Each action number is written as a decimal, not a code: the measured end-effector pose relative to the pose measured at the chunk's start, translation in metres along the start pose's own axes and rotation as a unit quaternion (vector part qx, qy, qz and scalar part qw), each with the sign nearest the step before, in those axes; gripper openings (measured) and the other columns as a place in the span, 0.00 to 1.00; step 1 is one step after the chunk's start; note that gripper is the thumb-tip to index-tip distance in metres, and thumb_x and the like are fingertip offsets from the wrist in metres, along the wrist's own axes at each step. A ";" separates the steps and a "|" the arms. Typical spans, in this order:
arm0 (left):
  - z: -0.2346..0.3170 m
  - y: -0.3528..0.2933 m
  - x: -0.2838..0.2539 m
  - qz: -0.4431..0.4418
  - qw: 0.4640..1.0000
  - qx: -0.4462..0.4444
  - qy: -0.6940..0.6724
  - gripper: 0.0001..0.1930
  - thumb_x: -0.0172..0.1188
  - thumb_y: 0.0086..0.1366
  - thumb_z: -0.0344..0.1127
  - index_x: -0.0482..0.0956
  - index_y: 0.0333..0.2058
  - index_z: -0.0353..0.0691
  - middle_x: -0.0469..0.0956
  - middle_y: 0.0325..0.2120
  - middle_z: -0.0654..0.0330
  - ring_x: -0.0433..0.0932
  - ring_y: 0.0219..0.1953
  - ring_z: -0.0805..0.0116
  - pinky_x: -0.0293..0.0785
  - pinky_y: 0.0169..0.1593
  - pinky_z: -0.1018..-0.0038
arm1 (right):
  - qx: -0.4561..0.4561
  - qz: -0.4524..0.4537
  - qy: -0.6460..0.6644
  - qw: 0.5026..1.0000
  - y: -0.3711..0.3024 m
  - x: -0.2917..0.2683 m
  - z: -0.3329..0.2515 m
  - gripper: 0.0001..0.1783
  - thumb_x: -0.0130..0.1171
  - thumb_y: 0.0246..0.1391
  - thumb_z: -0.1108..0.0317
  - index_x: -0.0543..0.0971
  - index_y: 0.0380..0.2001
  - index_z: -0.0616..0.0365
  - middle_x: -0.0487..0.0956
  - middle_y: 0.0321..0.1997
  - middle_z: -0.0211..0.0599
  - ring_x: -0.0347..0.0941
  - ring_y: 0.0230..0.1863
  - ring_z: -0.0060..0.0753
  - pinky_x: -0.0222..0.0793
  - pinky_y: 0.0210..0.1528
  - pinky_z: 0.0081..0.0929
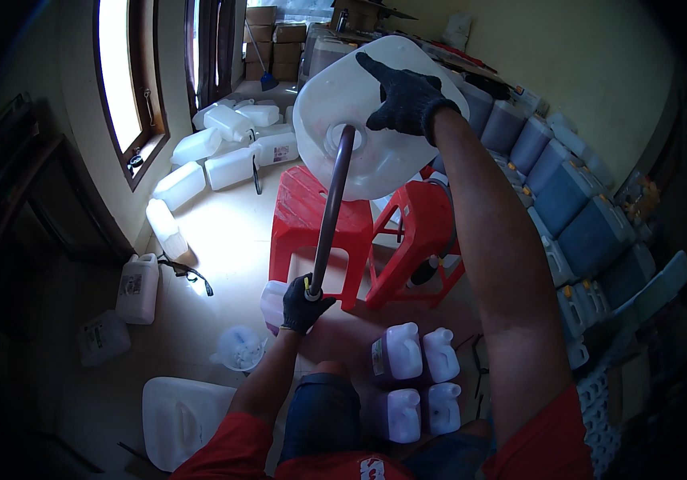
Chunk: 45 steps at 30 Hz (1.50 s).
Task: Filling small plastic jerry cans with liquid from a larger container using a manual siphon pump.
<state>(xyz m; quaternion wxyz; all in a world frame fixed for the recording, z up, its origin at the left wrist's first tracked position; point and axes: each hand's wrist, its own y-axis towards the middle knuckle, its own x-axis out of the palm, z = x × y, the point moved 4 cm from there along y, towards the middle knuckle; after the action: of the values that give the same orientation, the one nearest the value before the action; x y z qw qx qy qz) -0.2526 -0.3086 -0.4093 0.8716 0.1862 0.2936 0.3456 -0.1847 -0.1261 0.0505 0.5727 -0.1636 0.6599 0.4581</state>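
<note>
A large translucent white drum (pixel 323 96) sits tilted on red plastic stools, with a dark hose (pixel 334 204) running from its round opening toward me. My right hand (pixel 409 98), in a dark glove, lies against the drum with thumb and index finger spread. Lower down, my gloved left hand (pixel 303 307) is closed round the hose's lower end, where a small yellow part shows. Just beneath and beside that hand stands a jug with purple contents (pixel 273 301), partly hidden by the glove. Whether the hose end is inside its mouth is hidden.
Several filled jugs (pixel 399 352) stand on the floor by my right leg. A small clear bucket (pixel 241 349) and a large white container (pixel 175 416) are at lower left. Empty jugs (pixel 231 164) lie along the left wall; large blue and purple containers (pixel 563 196) line the right.
</note>
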 end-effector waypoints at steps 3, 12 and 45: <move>0.003 -0.001 -0.015 0.041 0.978 -0.070 -0.190 0.39 0.79 0.47 0.34 0.73 0.59 0.37 0.79 0.52 0.49 0.80 0.55 0.50 0.78 0.56 0.60 | -0.003 0.001 -0.014 1.000 -0.002 -0.003 -0.004 0.65 0.80 0.37 0.55 0.56 0.78 0.33 0.84 0.44 0.41 0.81 0.51 0.48 0.68 0.63 0.51; 0.258 0.163 -0.114 -0.034 0.997 -0.015 -0.072 0.41 0.70 0.66 0.38 0.59 0.74 0.47 0.77 0.58 0.42 0.83 0.54 0.54 0.82 0.54 0.61 | 0.001 0.007 -0.017 1.000 -0.014 -0.009 0.003 0.64 0.78 0.35 0.55 0.58 0.78 0.32 0.84 0.51 0.45 0.80 0.56 0.52 0.62 0.68 0.55; 0.315 0.194 -0.182 -0.065 0.936 -0.269 -0.219 0.07 0.59 0.71 0.36 0.76 0.40 0.38 0.75 0.30 0.65 0.72 0.33 0.73 0.71 0.39 0.72 | 0.284 -0.025 0.092 0.954 -0.067 -0.097 0.086 0.46 0.79 0.38 0.51 0.75 0.66 0.31 0.82 0.34 0.38 0.79 0.40 0.46 0.64 0.44 0.61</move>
<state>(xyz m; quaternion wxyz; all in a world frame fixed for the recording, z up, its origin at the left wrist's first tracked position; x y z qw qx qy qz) -0.2535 -0.3417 0.0019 0.9525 -0.0040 0.0032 0.3046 -0.0552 -0.1235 0.1170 0.5433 -0.0523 0.8084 0.2204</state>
